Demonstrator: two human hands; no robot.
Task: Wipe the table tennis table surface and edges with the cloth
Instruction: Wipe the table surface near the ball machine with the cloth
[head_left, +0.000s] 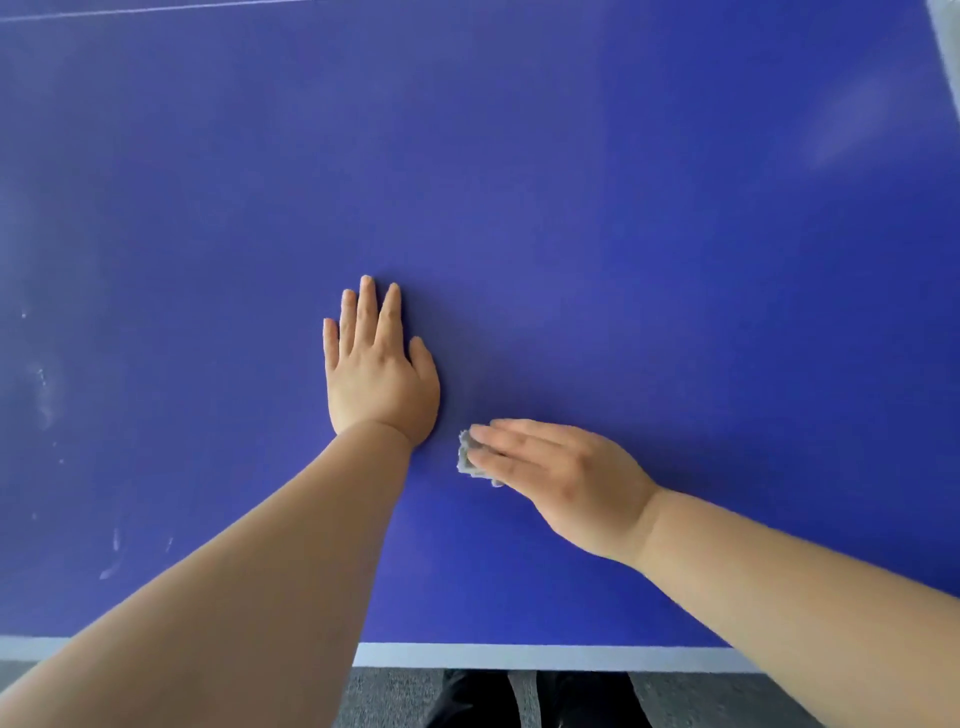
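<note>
- The right grip (561, 483) lies flat with straight fingers, pressing the small grey cloth (467, 457) onto the blue worktop (571, 182), near the middle.
- The left grip (379, 374) rests spread and flat just left of the cloth, holding nothing.
- Pale smudges (44, 389) at the near left suggest that patch is unwiped.
- The white near edge (519, 656) looks not yet done, so I judge much of the task remains.
</note>
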